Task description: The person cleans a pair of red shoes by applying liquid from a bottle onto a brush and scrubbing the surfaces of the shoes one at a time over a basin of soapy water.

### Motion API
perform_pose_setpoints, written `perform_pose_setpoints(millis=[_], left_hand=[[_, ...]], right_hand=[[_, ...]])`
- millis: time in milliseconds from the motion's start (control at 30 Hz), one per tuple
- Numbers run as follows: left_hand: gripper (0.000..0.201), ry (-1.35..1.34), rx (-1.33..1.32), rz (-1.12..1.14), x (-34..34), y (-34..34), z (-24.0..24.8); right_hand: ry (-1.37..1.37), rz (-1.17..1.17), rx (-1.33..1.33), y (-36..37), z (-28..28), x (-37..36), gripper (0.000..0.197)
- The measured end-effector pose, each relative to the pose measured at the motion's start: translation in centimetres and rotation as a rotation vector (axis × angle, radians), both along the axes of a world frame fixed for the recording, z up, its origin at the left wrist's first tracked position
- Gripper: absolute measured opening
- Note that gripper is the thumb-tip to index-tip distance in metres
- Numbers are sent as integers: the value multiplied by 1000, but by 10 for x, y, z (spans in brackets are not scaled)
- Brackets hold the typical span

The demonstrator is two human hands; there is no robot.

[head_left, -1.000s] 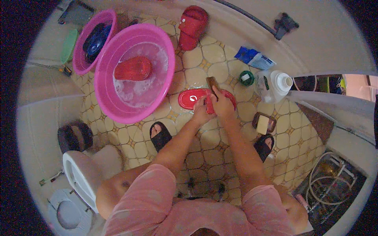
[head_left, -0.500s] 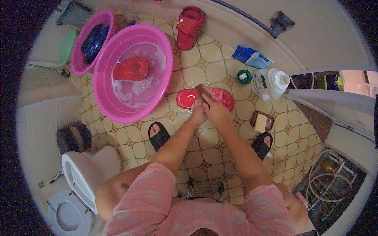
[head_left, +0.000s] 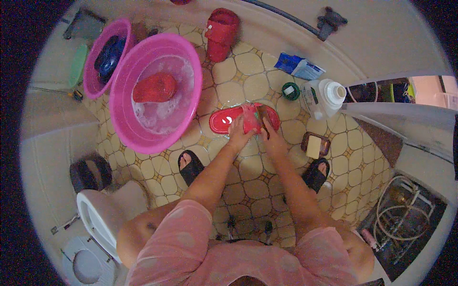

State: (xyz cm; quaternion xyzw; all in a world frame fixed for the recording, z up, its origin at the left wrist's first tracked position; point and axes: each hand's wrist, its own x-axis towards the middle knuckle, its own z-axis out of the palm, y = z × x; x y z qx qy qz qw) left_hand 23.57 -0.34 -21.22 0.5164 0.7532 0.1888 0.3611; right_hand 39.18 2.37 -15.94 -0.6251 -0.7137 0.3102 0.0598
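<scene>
A glossy red rubber slide sandal (head_left: 224,121) lies on the tiled floor (head_left: 248,167) just in front of the person's feet, its sole long and smooth, wet-looking. The left hand (head_left: 237,133) rests on the sandal's middle, its fingers (head_left: 234,123) closed over the broad red strap. The right hand (head_left: 271,138) is touching the sandal's right end, fingers curled around a small brown scrubbing brush (head_left: 262,113) pressed against the strap.

To the left, well apart from the hands, a large round pink plastic basin (head_left: 186,57) holds foamy water and another red sandal (head_left: 153,87). A third red sandal (head_left: 220,33) lies near the wall. Right of the hands sit a white plastic jug (head_left: 324,97) and a pale bar of soap on a brown dish (head_left: 315,145).
</scene>
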Motion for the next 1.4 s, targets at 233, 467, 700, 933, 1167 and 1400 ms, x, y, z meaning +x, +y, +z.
perform_pose_setpoints(millis=[233,467,700,933,1167,1400], left_hand=[[80,-13,-3,-11,-3,-2,14],[80,-22,-18,-17,-6,0,6],[72,-122,67,20,-4,-2,10],[57,-67,70,61,-3,1,8],[51,119,177,279,-13,19,53],[74,578,166,-314,1,41,70]], right_hand=[[187,-126,-38,23,14,-20,46],[104,-66,-191,64,31,-35,43],[283,118,25,7,26,-9,44],[530,-195,29,8,13,5,45],[167,0,16,-28,0,39,46],[130,2,107,-14,-1,34,48]])
